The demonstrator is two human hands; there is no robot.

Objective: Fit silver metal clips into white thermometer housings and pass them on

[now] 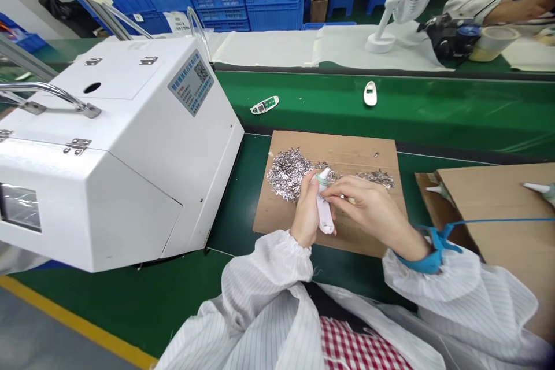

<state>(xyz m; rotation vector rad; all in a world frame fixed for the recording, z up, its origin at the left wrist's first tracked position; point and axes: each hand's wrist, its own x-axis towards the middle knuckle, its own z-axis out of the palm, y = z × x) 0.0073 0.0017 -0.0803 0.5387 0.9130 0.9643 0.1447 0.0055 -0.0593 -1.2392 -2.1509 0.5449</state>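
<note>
My left hand is wrapped round a white plastic handheld device with a pale green collar and a tapered white tip pointing away from me. My right hand is closed in a pinch against the device's upper side; whatever is between its fingertips is too small or hidden to name. Beneath both hands lies a cardboard sheet. A heap of small shiny metal pieces is on it beside my left hand, and a smaller scatter of metal pieces lies beyond my right hand.
A white machine housing stands at left. A green conveyor belt carries an opened device half with a circuit board and a white shell. At right, a cardboard box bears another tapered tip. A blue cord runs from my right wristband.
</note>
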